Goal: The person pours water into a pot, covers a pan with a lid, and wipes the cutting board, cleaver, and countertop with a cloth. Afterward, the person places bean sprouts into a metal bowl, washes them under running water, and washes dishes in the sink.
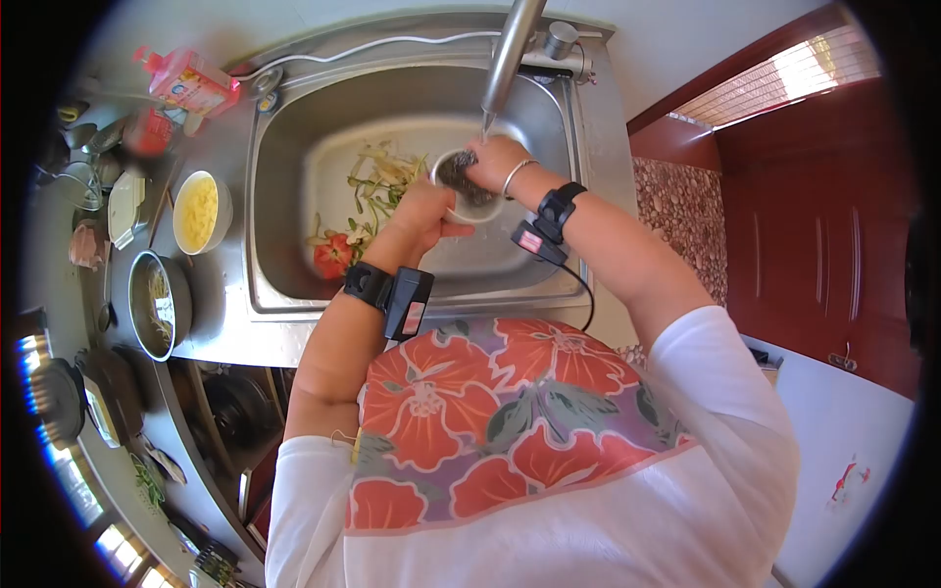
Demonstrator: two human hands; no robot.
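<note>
My left hand [421, 214] grips a white bowl [482, 213] by its near left side, thumb and fingers closed on the rim. The bowl is held tilted over the sink, under the faucet [512, 64]. Inside it lies a dark grey, stringy-looking mass [458, 172] whose kind I cannot make out. My right hand [498, 165] reaches into the bowl from the right, fingers bent down at the dark mass; the fingertips are hidden. Left of the bowl, green and pale vegetable scraps [377, 186] and a red piece [333, 257] lie on the bottom of the sink [470, 277].
On the left counter stand a bowl of yellow food [201, 211], a metal bowl [145, 338] and a pink bottle [191, 80]. A white cable [363, 44] runs behind the sink. A black cable [589, 294] hangs from my right wrist device.
</note>
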